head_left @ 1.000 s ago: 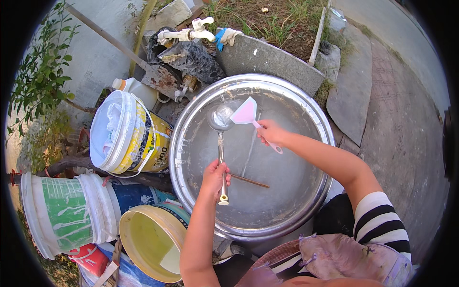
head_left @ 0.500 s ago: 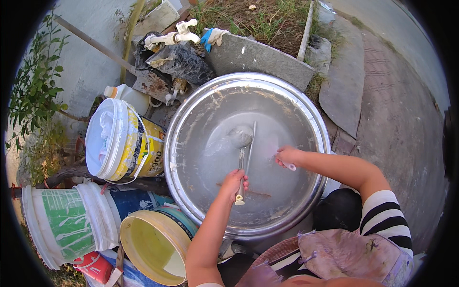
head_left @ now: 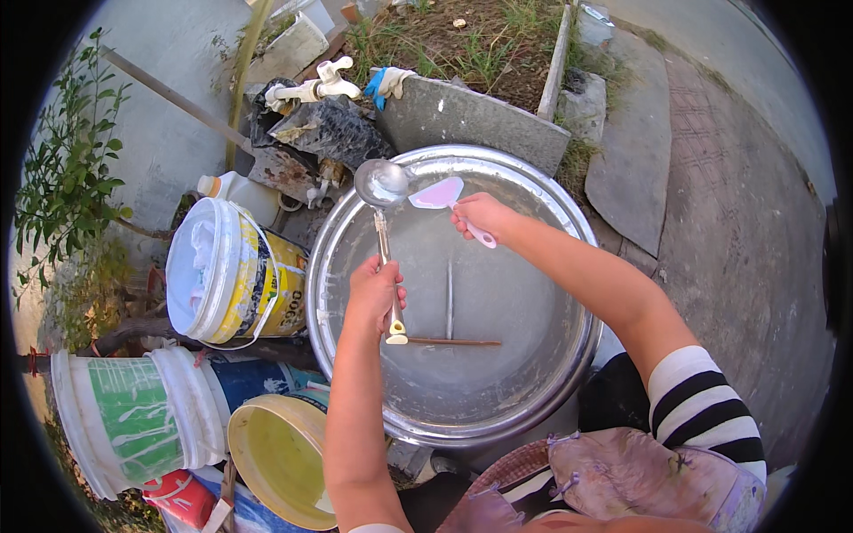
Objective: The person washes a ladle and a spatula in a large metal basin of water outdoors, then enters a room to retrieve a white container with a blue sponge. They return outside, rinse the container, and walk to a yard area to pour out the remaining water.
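My left hand (head_left: 373, 291) is wrapped round the handle of a metal ladle (head_left: 382, 185), whose bowl is raised over the far left rim of a large metal pot (head_left: 584, 311). In my right hand (head_left: 481, 217) is a pink scraper (head_left: 437, 193) with a flat, wedge-shaped blade. Its blade points left and lies close to the ladle's bowl; whether they touch I cannot tell. Inside the pot are a thin metal rod (head_left: 450, 298) and a brown stick (head_left: 458, 342). The pot's inner wall has pale smears, and grey, cloudy liquid seems to lie at its bottom.
Left of the pot lean a yellow-and-white bucket (head_left: 238, 271), a green-labelled bucket (head_left: 133, 413) and a cream tub (head_left: 267, 457) with yellowish liquid. A white tap (head_left: 330, 80), a stone slab (head_left: 471, 129) and a blue-and-white glove (head_left: 387, 84) are beyond it. Paving (head_left: 737, 231) stretches to the right.
Both hands have moved up and away from me. The ladle has risen from the pot's middle to its far left rim, and the scraper has swung up beside its bowl.
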A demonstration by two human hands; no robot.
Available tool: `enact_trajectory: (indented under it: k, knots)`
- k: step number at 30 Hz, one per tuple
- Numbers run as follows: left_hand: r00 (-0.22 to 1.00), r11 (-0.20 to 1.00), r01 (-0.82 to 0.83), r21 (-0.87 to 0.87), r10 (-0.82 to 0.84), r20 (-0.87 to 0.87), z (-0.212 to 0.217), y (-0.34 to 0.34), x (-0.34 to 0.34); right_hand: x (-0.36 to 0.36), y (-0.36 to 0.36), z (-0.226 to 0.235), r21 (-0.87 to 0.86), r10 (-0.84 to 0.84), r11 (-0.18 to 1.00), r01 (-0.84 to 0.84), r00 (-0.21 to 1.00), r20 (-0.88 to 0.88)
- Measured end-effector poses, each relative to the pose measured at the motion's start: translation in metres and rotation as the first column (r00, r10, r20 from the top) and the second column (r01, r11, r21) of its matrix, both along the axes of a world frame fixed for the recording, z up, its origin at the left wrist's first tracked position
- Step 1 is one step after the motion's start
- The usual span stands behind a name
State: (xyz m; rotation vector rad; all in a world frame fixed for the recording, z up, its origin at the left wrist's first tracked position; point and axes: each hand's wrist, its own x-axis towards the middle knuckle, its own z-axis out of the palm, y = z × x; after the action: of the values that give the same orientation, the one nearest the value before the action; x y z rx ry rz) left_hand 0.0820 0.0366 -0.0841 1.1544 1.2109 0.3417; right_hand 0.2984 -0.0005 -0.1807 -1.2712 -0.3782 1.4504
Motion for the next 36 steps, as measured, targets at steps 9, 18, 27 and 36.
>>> enact_trajectory:
  k: [9,18,27,36]
  knots:
    - [0.931,0.806,0.288,0.517,-0.111,-0.346,-0.076,-0.029,0.020,-0.005,-0.155,-0.051,-0.360,0.116,0.932,-0.048,0.978,0.170]
    - [0.959,0.940,0.277,-0.199,-0.284,-0.010,-0.109,-0.107,0.029,-0.036,-0.180,-0.095,-0.494,0.194,0.849,-0.189,0.980,-0.043]
    - [0.982,0.951,0.188,0.244,-0.182,-0.049,-0.116,-0.111,0.071,-0.023,-0.184,-0.098,-0.418,0.223,0.880,-0.227,0.973,-0.059]
    - [0.851,0.722,0.521,0.455,-0.400,-0.340,-0.133,-0.128,0.013,-0.034,-0.186,-0.102,-0.452,0.288,0.859,-0.239,0.957,0.041]
